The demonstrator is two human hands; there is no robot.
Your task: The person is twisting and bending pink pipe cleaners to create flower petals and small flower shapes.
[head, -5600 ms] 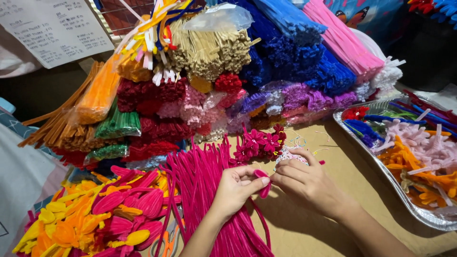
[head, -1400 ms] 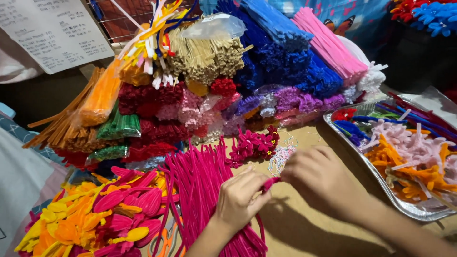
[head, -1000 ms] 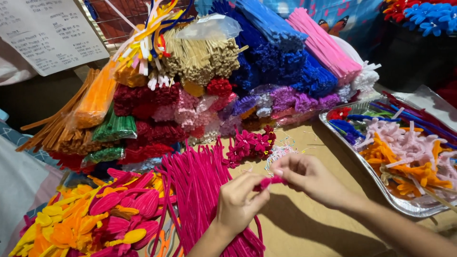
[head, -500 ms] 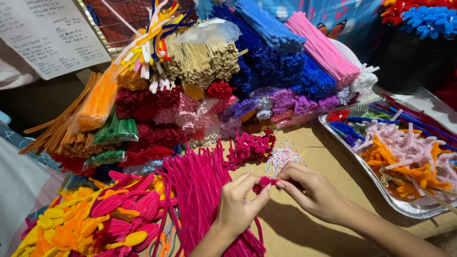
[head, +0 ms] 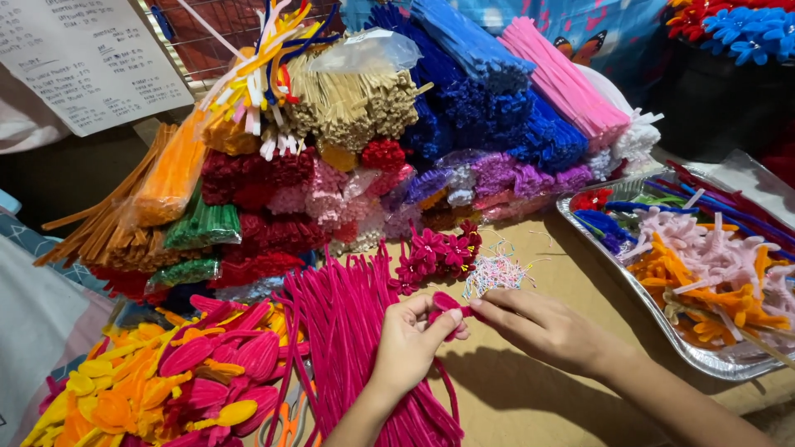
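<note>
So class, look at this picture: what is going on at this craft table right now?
A person is bending a magenta pipe cleaner into a petal-like loop, pinching it between the left hand and the right hand. It is held just above a loose pile of magenta pipe cleaners on the brown table. Small finished magenta flowers lie just behind. A foil tray of mixed pieces sits to the right, and bundles of coloured pipe cleaners are stacked at the back.
</note>
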